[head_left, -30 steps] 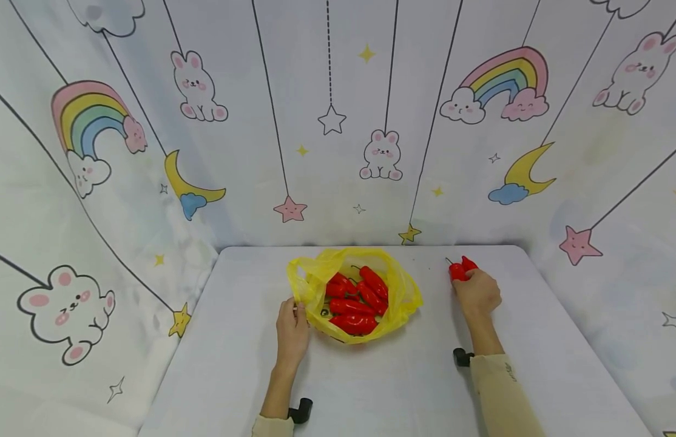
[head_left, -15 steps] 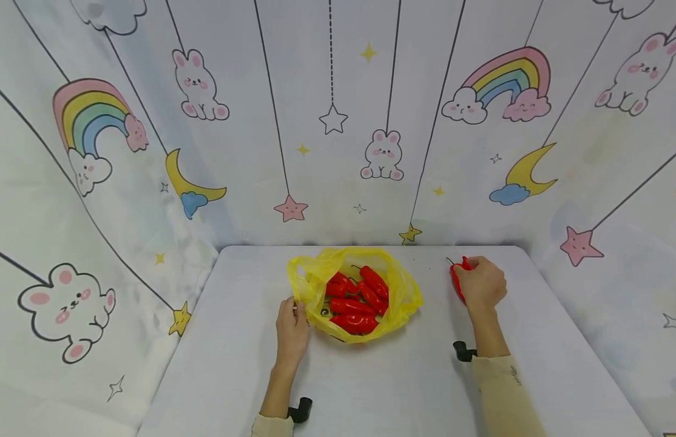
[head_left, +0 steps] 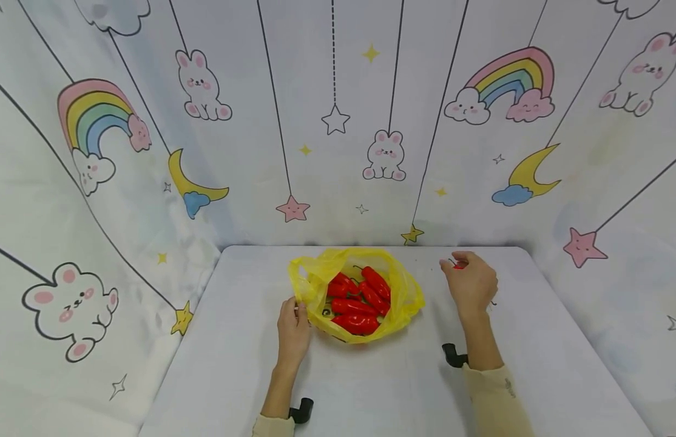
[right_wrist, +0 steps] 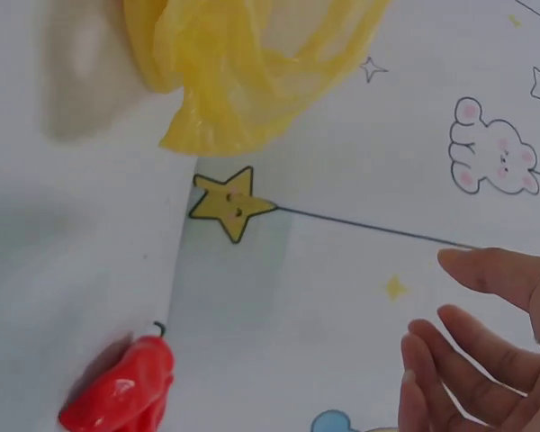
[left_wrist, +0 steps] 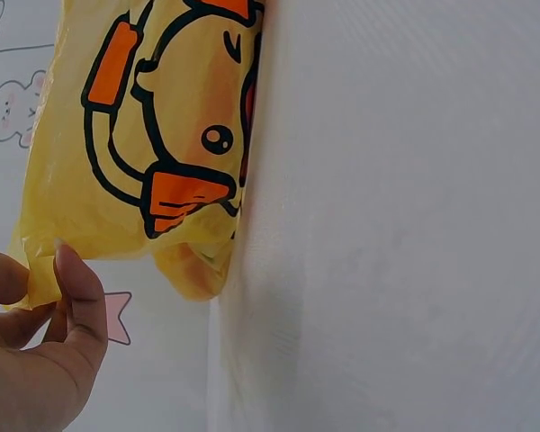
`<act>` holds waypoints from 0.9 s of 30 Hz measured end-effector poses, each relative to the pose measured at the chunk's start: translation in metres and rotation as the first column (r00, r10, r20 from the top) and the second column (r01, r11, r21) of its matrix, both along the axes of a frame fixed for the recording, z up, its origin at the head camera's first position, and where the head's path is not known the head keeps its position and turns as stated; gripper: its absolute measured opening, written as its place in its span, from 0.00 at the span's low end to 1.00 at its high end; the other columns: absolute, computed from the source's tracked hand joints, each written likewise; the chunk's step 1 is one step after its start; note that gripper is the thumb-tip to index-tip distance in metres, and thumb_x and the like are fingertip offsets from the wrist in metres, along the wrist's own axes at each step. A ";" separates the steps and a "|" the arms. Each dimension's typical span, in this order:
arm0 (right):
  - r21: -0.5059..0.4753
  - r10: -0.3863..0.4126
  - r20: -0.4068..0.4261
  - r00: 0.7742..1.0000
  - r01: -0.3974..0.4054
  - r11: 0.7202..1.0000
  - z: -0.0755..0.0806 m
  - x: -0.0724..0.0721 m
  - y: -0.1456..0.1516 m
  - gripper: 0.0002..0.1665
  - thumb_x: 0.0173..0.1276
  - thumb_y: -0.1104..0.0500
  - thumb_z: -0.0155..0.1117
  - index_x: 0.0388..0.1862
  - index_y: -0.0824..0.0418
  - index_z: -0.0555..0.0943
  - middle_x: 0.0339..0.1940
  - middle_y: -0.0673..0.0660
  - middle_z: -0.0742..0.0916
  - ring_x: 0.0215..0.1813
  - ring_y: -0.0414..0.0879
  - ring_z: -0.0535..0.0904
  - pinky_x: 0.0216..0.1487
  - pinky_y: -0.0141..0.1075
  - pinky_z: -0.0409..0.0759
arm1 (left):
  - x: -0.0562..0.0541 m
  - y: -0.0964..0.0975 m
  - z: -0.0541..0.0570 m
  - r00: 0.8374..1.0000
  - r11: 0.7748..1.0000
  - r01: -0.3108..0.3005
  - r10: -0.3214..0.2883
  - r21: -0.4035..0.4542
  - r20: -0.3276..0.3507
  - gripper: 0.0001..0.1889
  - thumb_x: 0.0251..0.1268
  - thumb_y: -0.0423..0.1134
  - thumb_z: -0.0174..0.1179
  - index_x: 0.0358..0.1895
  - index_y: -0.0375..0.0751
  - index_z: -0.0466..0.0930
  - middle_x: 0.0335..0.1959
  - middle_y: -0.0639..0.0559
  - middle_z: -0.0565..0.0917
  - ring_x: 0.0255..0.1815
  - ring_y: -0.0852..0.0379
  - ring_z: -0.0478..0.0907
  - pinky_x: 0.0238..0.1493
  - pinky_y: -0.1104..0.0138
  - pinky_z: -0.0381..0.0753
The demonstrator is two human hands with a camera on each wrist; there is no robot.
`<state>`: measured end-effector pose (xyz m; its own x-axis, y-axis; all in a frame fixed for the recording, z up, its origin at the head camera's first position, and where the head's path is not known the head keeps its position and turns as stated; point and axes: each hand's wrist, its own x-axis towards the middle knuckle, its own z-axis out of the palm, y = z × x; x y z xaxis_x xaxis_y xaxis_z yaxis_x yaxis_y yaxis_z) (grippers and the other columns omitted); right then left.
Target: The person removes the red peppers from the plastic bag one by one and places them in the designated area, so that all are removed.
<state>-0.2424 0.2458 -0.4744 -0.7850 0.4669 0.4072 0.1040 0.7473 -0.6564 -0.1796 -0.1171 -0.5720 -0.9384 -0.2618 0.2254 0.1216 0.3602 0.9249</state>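
Observation:
A yellow plastic bag stands mouth-up on the table, with several red chili peppers inside. At its left side my left hand pinches the plastic between thumb and fingers, seen closely in the left wrist view, where a cartoon print covers the bag's side. To the right of the bag is my right hand, its thumb and fingers apart and holding nothing. Red chili peppers lie on the table near that hand; in the head view the hand mostly hides them, leaving a red patch and thin stems showing.
The white table backs onto a cloth wall printed with bunnies, stars and rainbows, which also rises at both sides. A black wrist mount sits on the left forearm and another mount on the right.
My right hand, earlier gripping red chili peppers, has let go; its fingers have spread and it has shifted slightly left over them. My left hand and the bag stay in place.

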 end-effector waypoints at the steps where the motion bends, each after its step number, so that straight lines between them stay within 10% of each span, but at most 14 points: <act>1: -0.002 0.016 -0.012 1.000 -0.016 1.000 0.001 0.002 -0.005 0.22 0.66 0.50 0.77 0.53 0.61 0.89 0.44 0.63 0.91 0.46 0.62 0.84 0.45 0.56 0.75 | 0.000 0.000 0.000 1.000 1.000 -0.001 0.001 -0.002 0.001 0.14 0.84 0.34 0.50 0.62 0.32 0.76 0.44 0.45 0.76 0.33 0.55 0.78 0.31 0.69 0.81; 27: -0.029 0.333 -0.002 0.943 -0.333 0.943 -0.011 0.036 -0.091 0.21 0.64 0.51 0.80 0.54 0.56 0.88 0.50 0.57 0.90 0.54 0.56 0.85 0.56 0.52 0.85 | 0.002 0.001 0.000 1.000 1.000 -0.001 0.001 0.017 -0.002 0.14 0.85 0.35 0.49 0.62 0.33 0.76 0.45 0.45 0.76 0.33 0.56 0.77 0.31 0.69 0.80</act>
<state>-0.2060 0.1548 -0.4850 -0.8986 0.1905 0.3952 -0.1456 0.7203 -0.6783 -0.1779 -0.1162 -0.5724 -0.9378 -0.2665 0.2225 0.1229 0.3445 0.9307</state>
